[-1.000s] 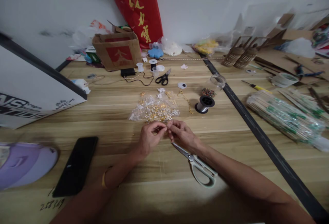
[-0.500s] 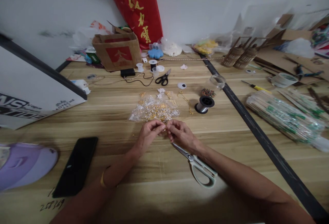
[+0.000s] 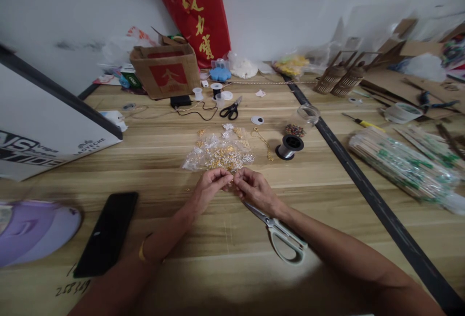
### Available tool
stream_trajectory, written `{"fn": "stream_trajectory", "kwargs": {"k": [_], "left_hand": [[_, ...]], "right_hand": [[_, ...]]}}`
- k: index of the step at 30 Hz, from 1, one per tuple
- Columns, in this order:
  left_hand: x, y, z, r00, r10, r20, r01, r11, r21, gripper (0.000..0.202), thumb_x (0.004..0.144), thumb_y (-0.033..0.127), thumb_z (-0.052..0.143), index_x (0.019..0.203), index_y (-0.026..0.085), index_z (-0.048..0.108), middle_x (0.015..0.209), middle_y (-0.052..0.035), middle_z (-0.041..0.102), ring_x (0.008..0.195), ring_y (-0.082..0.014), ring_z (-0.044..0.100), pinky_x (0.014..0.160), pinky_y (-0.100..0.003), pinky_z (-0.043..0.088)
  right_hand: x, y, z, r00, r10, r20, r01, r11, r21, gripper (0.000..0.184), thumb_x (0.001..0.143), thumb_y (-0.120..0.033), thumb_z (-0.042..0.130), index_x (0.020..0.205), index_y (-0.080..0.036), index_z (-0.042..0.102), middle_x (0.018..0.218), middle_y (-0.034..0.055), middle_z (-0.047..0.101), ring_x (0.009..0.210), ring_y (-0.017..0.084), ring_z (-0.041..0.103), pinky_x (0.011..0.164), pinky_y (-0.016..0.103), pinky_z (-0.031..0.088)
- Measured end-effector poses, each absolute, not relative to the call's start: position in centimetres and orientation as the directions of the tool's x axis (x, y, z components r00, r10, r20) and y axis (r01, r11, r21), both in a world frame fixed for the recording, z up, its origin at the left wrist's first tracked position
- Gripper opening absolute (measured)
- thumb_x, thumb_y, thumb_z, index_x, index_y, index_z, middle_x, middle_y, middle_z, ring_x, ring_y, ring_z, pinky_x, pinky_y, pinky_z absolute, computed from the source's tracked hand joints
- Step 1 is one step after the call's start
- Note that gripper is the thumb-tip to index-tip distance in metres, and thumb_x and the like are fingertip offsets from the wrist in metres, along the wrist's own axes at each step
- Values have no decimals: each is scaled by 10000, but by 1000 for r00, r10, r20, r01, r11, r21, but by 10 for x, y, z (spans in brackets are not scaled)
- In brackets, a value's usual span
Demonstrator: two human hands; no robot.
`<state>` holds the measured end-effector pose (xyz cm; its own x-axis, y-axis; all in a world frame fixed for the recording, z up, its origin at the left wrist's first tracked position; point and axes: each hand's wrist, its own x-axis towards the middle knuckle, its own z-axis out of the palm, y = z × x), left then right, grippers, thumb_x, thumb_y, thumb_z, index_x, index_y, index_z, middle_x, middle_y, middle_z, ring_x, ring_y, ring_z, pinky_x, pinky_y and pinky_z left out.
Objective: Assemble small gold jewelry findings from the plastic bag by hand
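My left hand (image 3: pixel 211 185) and my right hand (image 3: pixel 255 189) meet at the near edge of a pile of gold and silver beads and small charms (image 3: pixel 227 155). Both are closed in a pinch, fingertips almost touching. A tiny gold-coloured piece shows between them, too small to name, and I cannot tell which hand has it. White-handled scissors (image 3: pixel 286 243) lie with their blades partly beneath my right hand. Just beyond, to the right, are a gold chain (image 3: pixel 264 142) and a black spool of thin wire (image 3: pixel 289 147).
Black-handled scissors (image 3: pixel 231 109) and a tipped jar of beads (image 3: pixel 307 115) lie farther back. A phone (image 3: pixel 107 233) and a lilac object (image 3: pixel 39 231) are at left. Bagged sticks (image 3: pixel 399 166) lie at right. A paper bag box (image 3: pixel 165 71) stands at the back.
My hands stay pinched together over almost the same spot. Only slight finger movement shows, and my right fingertips have shifted a little to the left.
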<state>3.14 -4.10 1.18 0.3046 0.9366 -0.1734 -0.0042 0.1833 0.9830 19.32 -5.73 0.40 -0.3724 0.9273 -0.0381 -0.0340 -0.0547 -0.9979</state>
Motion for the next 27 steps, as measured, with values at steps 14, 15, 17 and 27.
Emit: {"fn": "stream_trajectory", "kwargs": {"k": [14,15,17,27], "left_hand": [[32,-42,6,298,933,-201,-96,239,966,258,649,352,730,671,119,621,590,6,587,547,-86,523,560,-213,463],[32,-42,5,285,939,-192,-95,227,969,252,649,345,731,669,120,618,581,10,585,543,-84,521,558,-211,462],[33,-43,5,259,948,-182,-96,213,972,243,648,331,734,673,122,615,577,15,586,538,-81,521,556,-207,463],[35,-44,5,166,970,-176,-83,192,978,247,630,323,735,706,133,595,602,14,600,552,-92,545,567,-220,481]], "right_hand": [[195,-57,-3,-371,929,5,25,15,-1000,320,838,-490,556,797,-176,508,600,-36,483,493,87,412,476,211,322],[195,-57,-3,-372,928,6,26,17,-1000,317,844,-486,549,798,-176,507,603,-34,484,497,87,413,480,211,324],[195,-58,-3,-376,927,6,19,14,-1000,313,852,-483,540,803,-176,504,605,-33,485,498,87,414,480,211,324],[194,-56,-2,-390,920,-32,-60,-59,-996,353,807,-523,580,781,-183,489,584,-43,484,479,88,429,460,209,333]]}}
